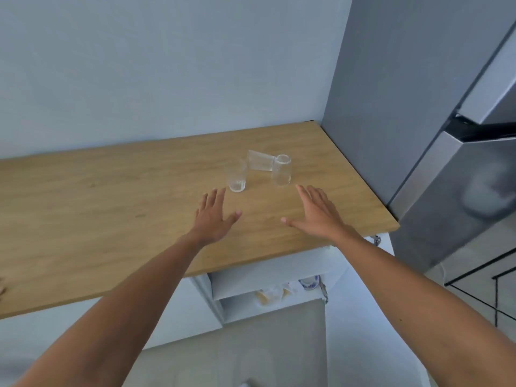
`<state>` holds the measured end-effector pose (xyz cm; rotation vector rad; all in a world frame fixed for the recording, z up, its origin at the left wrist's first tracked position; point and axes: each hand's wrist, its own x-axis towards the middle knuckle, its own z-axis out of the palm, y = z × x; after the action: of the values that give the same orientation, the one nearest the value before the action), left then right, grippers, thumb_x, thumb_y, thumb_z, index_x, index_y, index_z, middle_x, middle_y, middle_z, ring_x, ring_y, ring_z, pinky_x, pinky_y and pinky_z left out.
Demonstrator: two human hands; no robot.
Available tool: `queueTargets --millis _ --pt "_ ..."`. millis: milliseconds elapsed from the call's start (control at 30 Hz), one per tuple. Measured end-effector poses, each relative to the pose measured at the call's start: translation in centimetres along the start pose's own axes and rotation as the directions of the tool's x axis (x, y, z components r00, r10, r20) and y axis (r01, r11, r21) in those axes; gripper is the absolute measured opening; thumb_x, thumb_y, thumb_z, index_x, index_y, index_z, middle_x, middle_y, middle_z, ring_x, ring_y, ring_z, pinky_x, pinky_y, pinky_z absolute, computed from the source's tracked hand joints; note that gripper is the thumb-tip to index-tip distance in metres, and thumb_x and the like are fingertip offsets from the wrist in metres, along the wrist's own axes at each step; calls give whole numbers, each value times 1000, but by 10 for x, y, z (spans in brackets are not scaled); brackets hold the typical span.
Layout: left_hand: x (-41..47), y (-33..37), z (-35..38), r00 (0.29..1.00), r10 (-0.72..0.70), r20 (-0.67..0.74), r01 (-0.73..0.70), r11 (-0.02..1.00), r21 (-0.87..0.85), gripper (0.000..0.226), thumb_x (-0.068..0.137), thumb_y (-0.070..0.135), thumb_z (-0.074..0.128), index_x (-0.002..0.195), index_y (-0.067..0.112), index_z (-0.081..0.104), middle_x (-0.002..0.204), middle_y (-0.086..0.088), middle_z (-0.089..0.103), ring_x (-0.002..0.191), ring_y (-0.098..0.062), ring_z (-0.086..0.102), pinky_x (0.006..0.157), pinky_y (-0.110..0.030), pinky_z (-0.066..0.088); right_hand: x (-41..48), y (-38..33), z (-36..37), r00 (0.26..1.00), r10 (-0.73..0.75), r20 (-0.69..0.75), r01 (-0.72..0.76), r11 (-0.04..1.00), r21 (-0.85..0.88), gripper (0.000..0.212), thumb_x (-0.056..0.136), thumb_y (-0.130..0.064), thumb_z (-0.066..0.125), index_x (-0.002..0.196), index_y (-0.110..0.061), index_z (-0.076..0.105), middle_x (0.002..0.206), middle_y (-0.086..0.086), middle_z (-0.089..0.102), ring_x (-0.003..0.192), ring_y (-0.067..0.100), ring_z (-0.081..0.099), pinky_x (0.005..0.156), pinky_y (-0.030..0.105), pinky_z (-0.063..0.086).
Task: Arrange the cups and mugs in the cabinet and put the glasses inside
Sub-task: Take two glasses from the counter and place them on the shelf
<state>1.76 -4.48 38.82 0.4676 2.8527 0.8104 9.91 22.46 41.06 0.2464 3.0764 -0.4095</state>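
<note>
Three clear ribbed glasses on the wooden counter (pixel 111 196), taken as landmark: the left glass (pixel 236 177) upright, the right glass (pixel 282 170) upright near the counter's far right corner, and the tipped glass (pixel 259 161) lying on its side just behind and touching the right one, as far as I can tell. My left hand (pixel 213 216) and right hand (pixel 318 213) hover over the counter, nearer its front edge than the glasses, fingers spread apart and holding nothing. I judge the step to be the pickup: I should wrap each upright glass low around its body, lifting the right one straight up so the leaning glass does not roll. The ribbing should aid grip; thin transparent walls want light pressure. Below the counter's front edge an open cabinet (pixel 279 277) shows a blue-patterned mug (pixel 309 282) and blurred pale items.
</note>
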Motion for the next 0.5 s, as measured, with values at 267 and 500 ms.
queueTargets --millis 267,500 --pt "77 -21 2 997 -70 -14 67 985 -161 104 85 57 64 156 9 6 164 -10 14 152 -30 9 122 -45 12 110 8 -17 994 -92 55 98 988 -116 109 74 -71 64 155 -26 7 162 9 14 149 30 12 113 50 31" --pt "115 -16 13 986 -162 -27 141 923 -359 114 75 49 79 156 10 9 161 -13 24 149 -25 23 119 -39 23 191 10 -28 945 -263 194 305 922 -237 110 66 -61 79 153 -26 21 159 6 20 146 28 17 112 50 31"
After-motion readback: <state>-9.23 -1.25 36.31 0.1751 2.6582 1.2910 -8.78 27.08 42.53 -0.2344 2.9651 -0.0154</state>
